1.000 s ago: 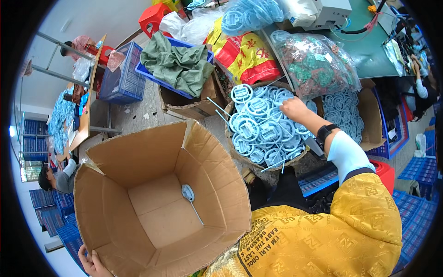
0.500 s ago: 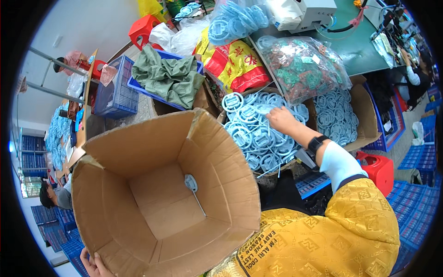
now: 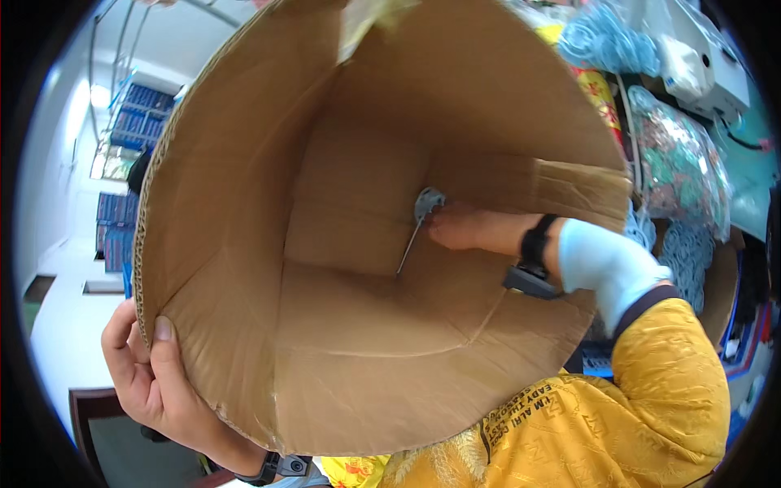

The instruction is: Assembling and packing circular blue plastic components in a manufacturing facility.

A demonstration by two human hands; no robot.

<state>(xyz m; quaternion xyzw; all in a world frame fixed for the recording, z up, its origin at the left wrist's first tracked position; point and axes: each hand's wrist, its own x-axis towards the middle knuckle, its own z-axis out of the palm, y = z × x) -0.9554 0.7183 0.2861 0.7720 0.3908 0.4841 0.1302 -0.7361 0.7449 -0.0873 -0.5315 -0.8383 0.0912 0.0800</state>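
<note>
A large brown cardboard box (image 3: 366,317) fills the middle of the view, tilted with its open top toward me. My left hand (image 3: 154,366) grips its rim at the lower left, thumb inside and fingers outside. Deep in the box is a light-blue plastic piece (image 3: 429,198) with a rounded head and a thin straight stem. My right hand (image 3: 457,227) reaches in from the right, its curled fingers closed at the edge of the rounded head. The fingertips are partly hidden against the piece.
Beyond the box at the right are a clear bag of green and reddish parts (image 3: 679,150), a bundle of light-blue pieces (image 3: 610,45) and a carton with more blue pieces (image 3: 683,260). Blue crates (image 3: 118,211) are stacked at the far left.
My right hand has moved from the pile of blue pieces into the cardboard box, at the blue piece. The box has been lifted and tilted closer, with my left hand still on its rim.
</note>
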